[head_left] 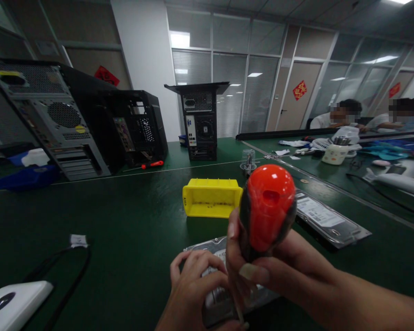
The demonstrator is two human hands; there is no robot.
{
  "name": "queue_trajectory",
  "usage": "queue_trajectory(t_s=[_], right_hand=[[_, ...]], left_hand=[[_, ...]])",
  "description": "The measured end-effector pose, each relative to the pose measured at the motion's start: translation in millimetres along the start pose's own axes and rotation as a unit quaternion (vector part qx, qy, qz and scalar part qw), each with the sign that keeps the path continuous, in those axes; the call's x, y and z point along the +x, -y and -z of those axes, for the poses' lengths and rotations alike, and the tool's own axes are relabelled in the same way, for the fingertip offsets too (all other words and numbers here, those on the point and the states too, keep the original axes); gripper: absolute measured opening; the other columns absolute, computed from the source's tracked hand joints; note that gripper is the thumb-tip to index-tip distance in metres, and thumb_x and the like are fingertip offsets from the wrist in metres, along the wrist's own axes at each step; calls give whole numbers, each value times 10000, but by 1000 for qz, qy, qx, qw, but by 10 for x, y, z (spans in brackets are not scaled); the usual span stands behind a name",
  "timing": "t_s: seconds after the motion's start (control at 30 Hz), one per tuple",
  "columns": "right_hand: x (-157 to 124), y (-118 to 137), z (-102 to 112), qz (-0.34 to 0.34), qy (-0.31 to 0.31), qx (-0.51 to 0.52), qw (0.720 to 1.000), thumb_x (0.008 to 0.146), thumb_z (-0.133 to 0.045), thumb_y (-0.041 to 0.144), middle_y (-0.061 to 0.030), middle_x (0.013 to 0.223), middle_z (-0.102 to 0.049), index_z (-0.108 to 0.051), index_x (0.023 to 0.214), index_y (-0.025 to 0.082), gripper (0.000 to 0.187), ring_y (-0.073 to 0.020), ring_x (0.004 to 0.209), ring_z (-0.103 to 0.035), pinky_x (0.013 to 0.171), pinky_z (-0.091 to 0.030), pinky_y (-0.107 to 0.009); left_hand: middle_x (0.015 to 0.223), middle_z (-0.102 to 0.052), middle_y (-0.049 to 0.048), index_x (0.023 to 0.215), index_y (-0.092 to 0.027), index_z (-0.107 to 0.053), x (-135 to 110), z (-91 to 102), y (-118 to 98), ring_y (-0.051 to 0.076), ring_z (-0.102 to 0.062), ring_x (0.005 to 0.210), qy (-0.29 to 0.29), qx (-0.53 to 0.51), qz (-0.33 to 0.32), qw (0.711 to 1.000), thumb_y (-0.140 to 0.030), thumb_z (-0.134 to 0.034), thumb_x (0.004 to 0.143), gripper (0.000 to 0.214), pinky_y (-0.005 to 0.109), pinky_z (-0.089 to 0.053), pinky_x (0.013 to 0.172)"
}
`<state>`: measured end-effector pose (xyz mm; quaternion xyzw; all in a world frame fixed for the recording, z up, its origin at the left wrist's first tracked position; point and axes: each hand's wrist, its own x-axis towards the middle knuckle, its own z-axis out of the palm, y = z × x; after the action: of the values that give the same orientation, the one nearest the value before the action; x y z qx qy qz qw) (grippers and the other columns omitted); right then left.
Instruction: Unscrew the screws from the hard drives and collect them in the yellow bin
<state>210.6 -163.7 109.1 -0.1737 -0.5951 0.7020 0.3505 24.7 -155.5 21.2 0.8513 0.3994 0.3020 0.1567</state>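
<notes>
A screwdriver [271, 207] with a fat red and black handle stands upright, its butt end toward me. My right hand [283, 266] is wrapped around that handle; the tip is hidden behind my fingers. Beneath both hands lies a hard drive [215, 299], silver with a white label, partly covered. My left hand [200, 285] curls over the drive's left side and grips it, with its fingers close to the screwdriver's lower end. Just beyond the drive sits a yellow bin [212, 207] with small dark specks, perhaps screws, inside.
Another hard drive [331, 218] lies to the right. Computer cases [200, 124] stand at the back and left, near a red-handled screwdriver [153, 164]. A clear jar [248, 158] is behind the bin. A white device [17, 303] and black cable occupy the front left. People sit at far right.
</notes>
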Motion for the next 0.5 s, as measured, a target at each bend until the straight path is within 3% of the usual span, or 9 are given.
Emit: queue_trajectory(t_s=[0.13,0.23,0.4,0.5], right_hand=[[-28,70,-1,-42,-13,-66,997,949,-472,295,20,999,-519,-501,1146,282,200,-80,929,-507,817,-442,-205],[-23,75,20,-53,-9,-62,997,949,-477,241,13,1045,-533,-489,1232,289,288,-85,971,-521,863,-438,-219],[50,-24,48,-28,5,71,997,896,-514,43,33,983,-570,-526,1142,243,318,-34,931,-572,869,-446,-183],[76,-50,58,8,7,49,999,859,-555,14,34,923,-590,-538,1055,198,270,-33,889,-585,835,-456,-173]], left_hand=[[931,-688,-15,826,-308,-704,14,2,-14,253,-616,962,10,10,3,1000,-421,-711,713,160,432,-438,903],[954,-674,3,853,-301,-705,4,13,-30,273,-605,973,12,17,0,1000,-391,-737,671,206,474,-418,927],[988,-650,52,879,-269,-697,-30,22,-49,331,-581,1013,13,43,-5,999,-340,-782,582,318,544,-410,920],[979,-643,55,913,-269,-691,-37,-14,-26,334,-576,1014,7,44,-3,999,-372,-793,561,380,539,-423,920]])
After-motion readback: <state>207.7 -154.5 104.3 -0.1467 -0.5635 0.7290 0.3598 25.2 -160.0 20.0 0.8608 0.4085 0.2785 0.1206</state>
